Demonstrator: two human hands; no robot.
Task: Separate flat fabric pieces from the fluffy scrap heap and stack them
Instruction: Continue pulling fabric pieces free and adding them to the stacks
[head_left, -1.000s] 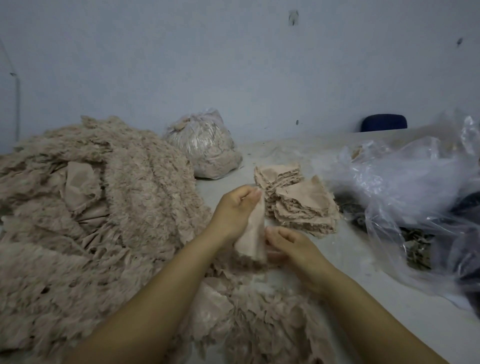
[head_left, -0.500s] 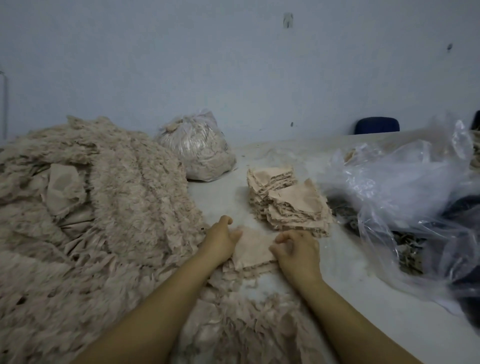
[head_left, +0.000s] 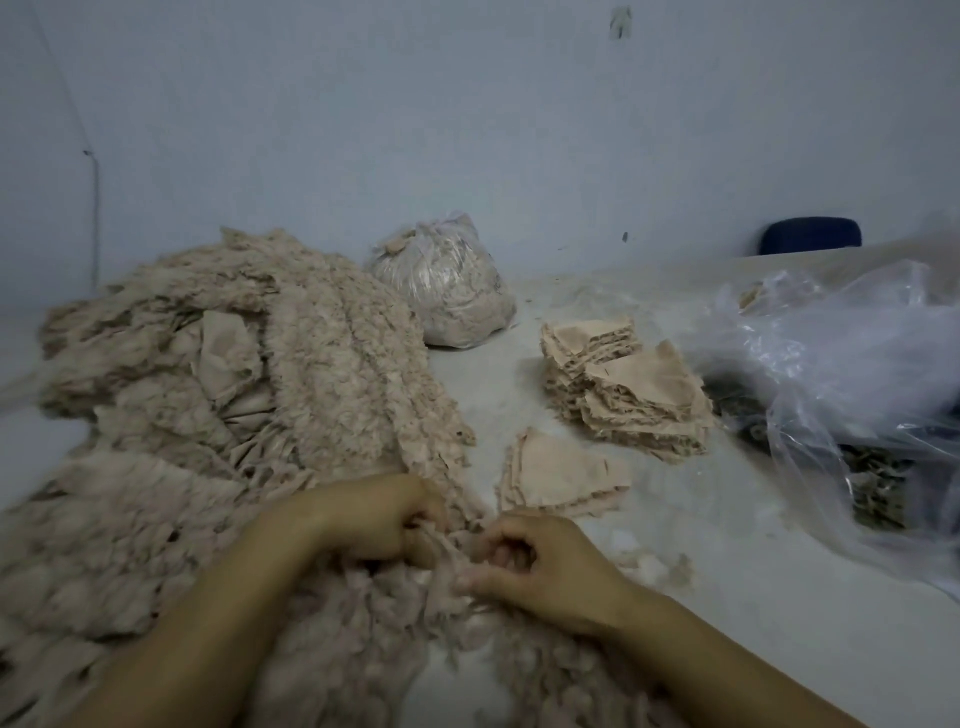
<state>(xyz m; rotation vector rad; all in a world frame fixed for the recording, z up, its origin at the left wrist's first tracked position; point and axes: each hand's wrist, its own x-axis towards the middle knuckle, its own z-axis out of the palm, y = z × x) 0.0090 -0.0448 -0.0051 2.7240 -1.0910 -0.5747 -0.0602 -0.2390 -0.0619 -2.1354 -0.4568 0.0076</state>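
Fluffy scrap heap (head_left: 218, 415) covers left desk (head_left: 727, 597). Both hands, left (head_left: 379, 519) and right (head_left: 540, 566), pinch scraps at its near edge. Small flat stack (head_left: 561, 475) lies just beyond; taller stacks (head_left: 623, 384) behind.

My left hand (head_left: 379, 517) and right hand (head_left: 540, 569) pinch fluffy scraps at the heap's (head_left: 208, 415) edge; flat stacks (head_left: 623, 384) lie beyond.
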